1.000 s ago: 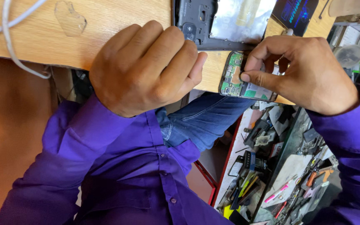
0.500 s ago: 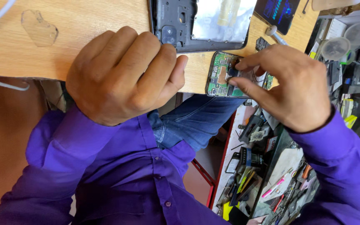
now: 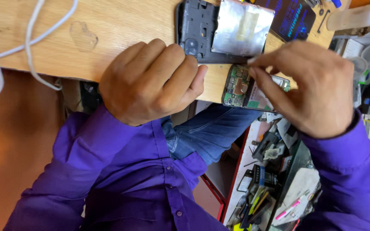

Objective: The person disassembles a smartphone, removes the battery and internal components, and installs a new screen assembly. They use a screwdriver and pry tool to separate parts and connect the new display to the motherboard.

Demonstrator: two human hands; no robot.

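My left hand [image 3: 150, 79] is curled into a fist and rests on the near edge of the wooden bench [image 3: 120, 25]; nothing shows inside it. Just beyond its knuckles lies a dark phone frame [image 3: 195, 30] with a silver foil-backed plate [image 3: 240, 28] on it. To the right an opened phone [image 3: 238, 87] with a bare green circuit board lies at the bench edge. My right hand [image 3: 309, 85] arches over it, with thumb and fingertips pinched on its upper edge. The hand hides the phone's right half.
A white cable [image 3: 26, 47] loops over the bench's left side, near a clear shiny blob [image 3: 82, 36]. A dark printed card [image 3: 290, 17] lies at the back right. Below the bench on the right, a drawer [image 3: 270, 171] holds several tools and parts.
My right hand has shifted from the phone's right side to its upper edge, fingertips now pinched together. My left fist has stayed at the bench edge.
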